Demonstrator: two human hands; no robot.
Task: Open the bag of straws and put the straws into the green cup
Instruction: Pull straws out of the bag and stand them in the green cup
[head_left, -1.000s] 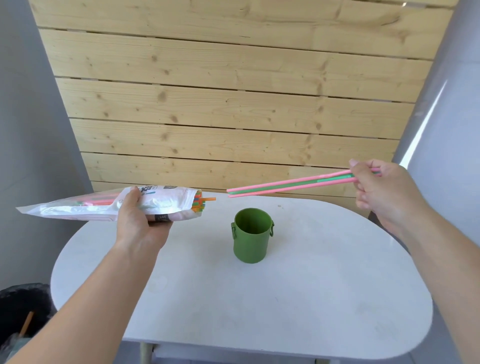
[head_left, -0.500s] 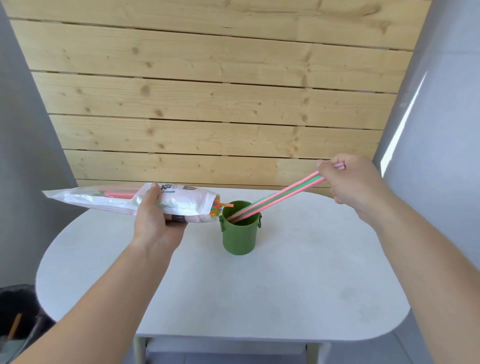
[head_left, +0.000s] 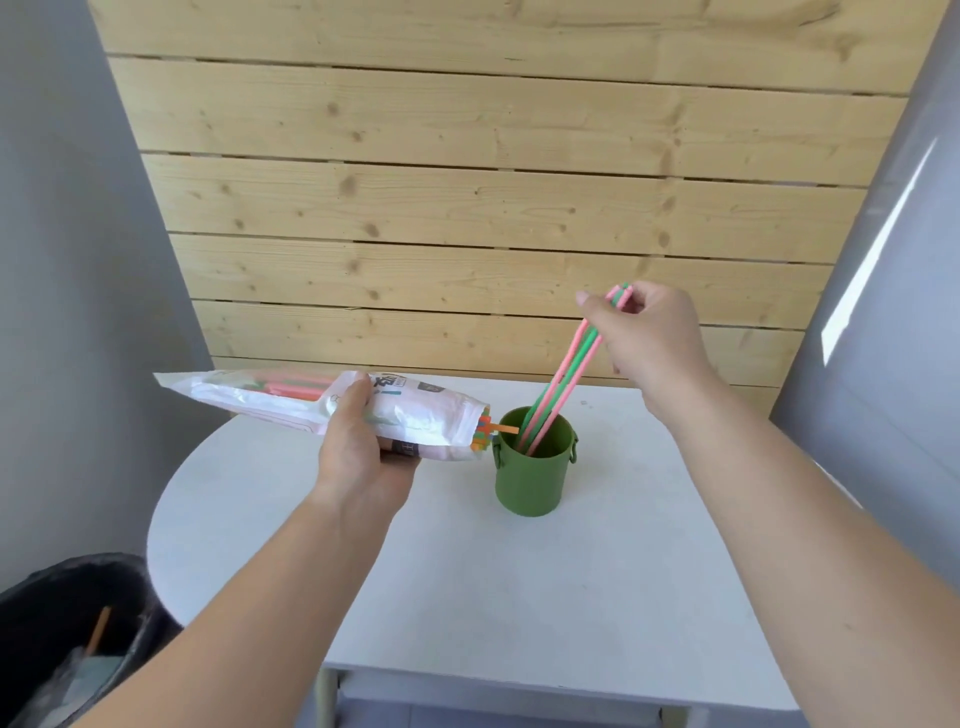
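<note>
The white bag of straws (head_left: 441, 415) lies nearly level, gripped by the left hand (head_left: 363, 457), its open mouth showing colourful straw ends just beside the green cup (head_left: 530, 483). The cup stands upright between the hands. A few pink and green straws (head_left: 563, 379), pinched by the right hand (head_left: 649, 338), lean into it.

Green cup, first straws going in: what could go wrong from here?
1. The straws in the right hand lean in the green cup with most of their length above its rim; released like this they may lever out or tip it.
2. The left hand holds the bag nearly level, its open mouth beside the cup, one orange straw sticking out; a downward tilt could spill straws onto the table.
</note>
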